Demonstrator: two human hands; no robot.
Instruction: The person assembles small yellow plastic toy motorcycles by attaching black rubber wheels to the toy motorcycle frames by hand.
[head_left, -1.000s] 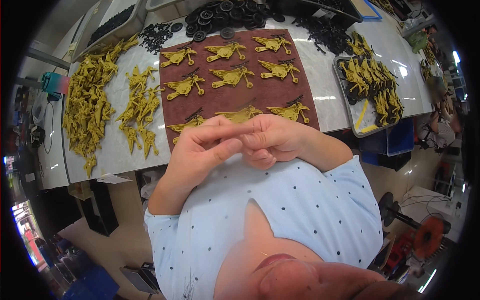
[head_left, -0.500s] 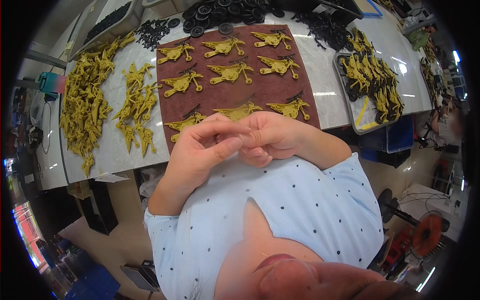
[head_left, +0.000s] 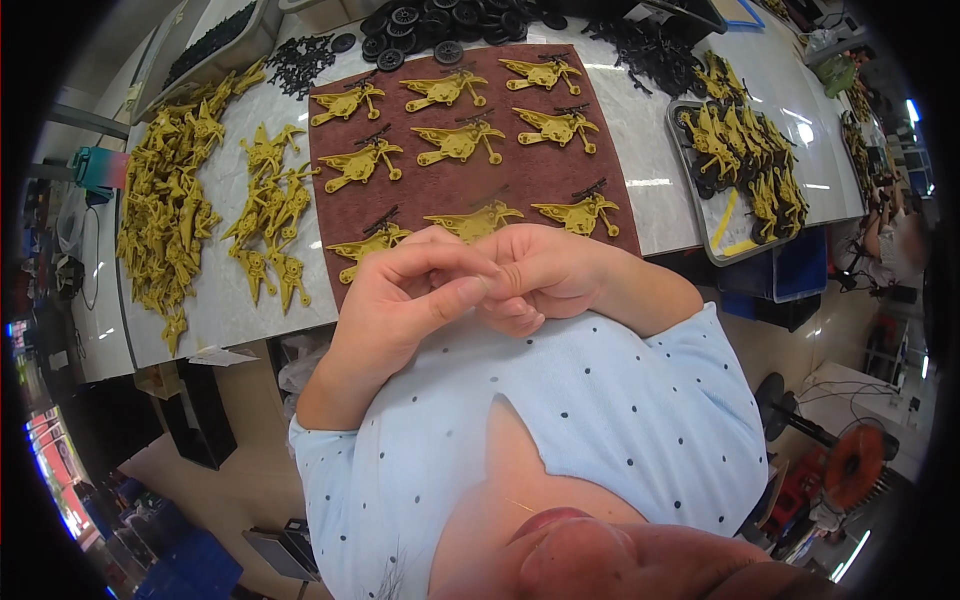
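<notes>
My left hand (head_left: 415, 285) and my right hand (head_left: 540, 272) meet in front of my chest, at the near edge of the maroon cloth (head_left: 480, 185). Their curled fingers press against each other, and whatever may be between them is hidden. Rows of yellow plastic toy motorcycle bodies (head_left: 458, 143), each with a thin black handlebar piece, lie on the cloth. The nearest yellow body (head_left: 474, 220) lies just beyond my hands, partly covered by them.
Left of the cloth are a large heap of yellow parts (head_left: 172, 190) and a smaller group (head_left: 270, 210). Black wheels (head_left: 405, 40) and small black pieces (head_left: 300, 62) lie at the back. On the right, a grey tray (head_left: 722, 250) holds yellow-and-black assemblies. A fan (head_left: 855, 465) stands behind at right.
My hands keep the same pose against each other. The view has shifted very slightly; nothing on the table has visibly moved.
</notes>
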